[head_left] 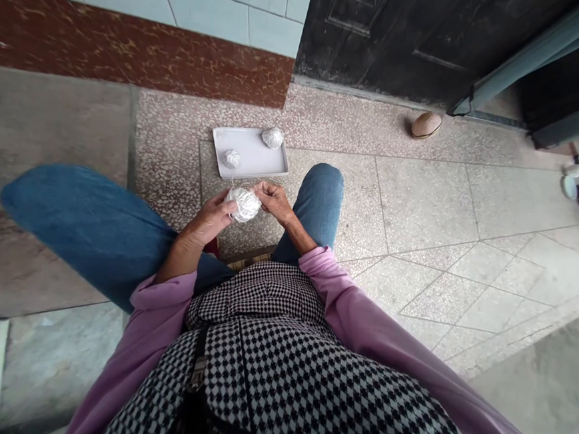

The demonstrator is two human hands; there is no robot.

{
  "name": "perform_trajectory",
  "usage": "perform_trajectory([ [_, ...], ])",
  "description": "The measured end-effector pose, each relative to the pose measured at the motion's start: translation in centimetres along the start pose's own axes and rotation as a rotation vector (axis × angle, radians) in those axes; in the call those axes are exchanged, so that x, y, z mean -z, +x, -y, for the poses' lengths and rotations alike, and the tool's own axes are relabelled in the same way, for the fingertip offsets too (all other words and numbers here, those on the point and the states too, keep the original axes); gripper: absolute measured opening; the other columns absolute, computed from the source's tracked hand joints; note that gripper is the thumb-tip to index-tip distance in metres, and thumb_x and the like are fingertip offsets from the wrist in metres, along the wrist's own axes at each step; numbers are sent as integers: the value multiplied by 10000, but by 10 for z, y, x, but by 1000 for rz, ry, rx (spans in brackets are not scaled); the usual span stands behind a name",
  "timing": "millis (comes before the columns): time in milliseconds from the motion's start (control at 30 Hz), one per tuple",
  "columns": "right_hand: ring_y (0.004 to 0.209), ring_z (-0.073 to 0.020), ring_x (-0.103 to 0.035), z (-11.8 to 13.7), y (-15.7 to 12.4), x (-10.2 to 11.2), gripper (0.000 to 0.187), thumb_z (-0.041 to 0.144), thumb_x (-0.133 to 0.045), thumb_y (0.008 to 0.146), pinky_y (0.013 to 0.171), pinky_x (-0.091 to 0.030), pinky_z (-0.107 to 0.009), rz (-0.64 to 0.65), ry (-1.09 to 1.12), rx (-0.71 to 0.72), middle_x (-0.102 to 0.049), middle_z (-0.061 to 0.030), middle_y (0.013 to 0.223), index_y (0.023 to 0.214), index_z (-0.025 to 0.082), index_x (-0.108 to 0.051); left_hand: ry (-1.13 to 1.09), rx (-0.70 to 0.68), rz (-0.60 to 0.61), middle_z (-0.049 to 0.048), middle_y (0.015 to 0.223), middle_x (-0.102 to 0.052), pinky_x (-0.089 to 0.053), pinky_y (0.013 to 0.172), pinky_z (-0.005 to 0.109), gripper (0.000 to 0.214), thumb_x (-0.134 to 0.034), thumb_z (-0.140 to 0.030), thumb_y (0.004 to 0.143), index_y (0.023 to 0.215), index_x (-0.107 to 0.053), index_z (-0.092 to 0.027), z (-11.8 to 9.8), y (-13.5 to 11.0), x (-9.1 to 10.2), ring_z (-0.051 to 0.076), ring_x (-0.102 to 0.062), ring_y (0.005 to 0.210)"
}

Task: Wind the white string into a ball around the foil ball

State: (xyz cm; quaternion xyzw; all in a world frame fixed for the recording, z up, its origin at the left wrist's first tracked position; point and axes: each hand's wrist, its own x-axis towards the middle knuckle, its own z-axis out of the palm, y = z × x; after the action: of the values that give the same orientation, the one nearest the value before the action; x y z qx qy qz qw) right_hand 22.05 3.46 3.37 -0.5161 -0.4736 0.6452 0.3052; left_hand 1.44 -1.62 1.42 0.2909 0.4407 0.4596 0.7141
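Centre of frame: left hand [213, 216] is cupping the thread ball [243, 205] from the left, fingers curling round it. Right hand [276, 202] is sitting just right of the ball, fingertips pinching what looks like a strand at its upper edge. Ball is lying between both hands, roundish, with no clear long axis. Just above it, a tray [253, 164] is carrying two smaller balls [232, 158].

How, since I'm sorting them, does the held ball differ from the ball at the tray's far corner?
The held ball looks bigger than the corner ball. The held ball sits between the left hand and right hand; the corner ball lies on the tray. Both are white and roundish.
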Motion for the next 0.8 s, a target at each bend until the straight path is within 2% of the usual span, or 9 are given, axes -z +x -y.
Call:
perform_trajectory([
  [133, 660, -136, -411, -10, -9, -4, 755, 767, -952, 1170, 633, -294, -294, -2, -25, -1, -512, 74, 664, 785, 275, -528, -88, -50, -66, 121, 1157, -946, -770, 929, 393, 613, -1190, -570, 671, 1090, -906, -224, -5, 2, -2, 345, -908, 1146],
  [267, 728, -164, -464, -12, -20, -9, 687, 646, -941, 1206, 717, -370, -310, 31, -150, 41, -539, 50, 682, 766, 254, -589, -105, -53, -170, 85, 1126, -921, -708, 803, 316, 556, -1173, -496, 667, 1042, -852, -238, -6, 5, -1, 258, -852, 1004],
  [367, 789, -183, -494, -10, -31, -10, 624, 530, -955, 1211, 796, -406, -328, 87, -235, 60, -566, 37, 718, 772, 242, -617, -65, -82, -241, 72, 1105, -891, -670, 777, 303, 604, -1161, -500, 640, 1046, -787, -255, -5, 7, -1, 259, -839, 1013],
  [500, 825, -210, -504, -7, -45, -10, 595, 496, -990, 1168, 804, -398, -339, 191, -291, 74, -567, 26, 760, 782, 249, -611, 87, -112, -306, 53, 1049, -834, -642, 781, 320, 685, -1152, -577, 603, 1065, -760, -259, -5, 6, -1, 280, -823, 1013],
  [667, 804, -193, -436, 0, -44, -6, 620, 580, -987, 1152, 798, -350, -348, 297, -301, 134, -484, 43, 746, 786, 246, -616, 325, -58, -286, 31, 899, -762, -516, 702, 306, 672, -1149, -642, 585, 995, -792, -248, -8, 3, 0, 249, -705, 864],
  [800, 821, -181, -435, 15, -31, 4, 638, 645, -981, 1160, 816, -349, -345, 261, -320, 172, -510, 45, 761, 811, 237, -637, 352, 18, -215, 48, 859, -731, -506, 646, 315, 629, -1131, -694, 606, 912, -798, -257, -7, 1, -3, 260, -673, 824],
])
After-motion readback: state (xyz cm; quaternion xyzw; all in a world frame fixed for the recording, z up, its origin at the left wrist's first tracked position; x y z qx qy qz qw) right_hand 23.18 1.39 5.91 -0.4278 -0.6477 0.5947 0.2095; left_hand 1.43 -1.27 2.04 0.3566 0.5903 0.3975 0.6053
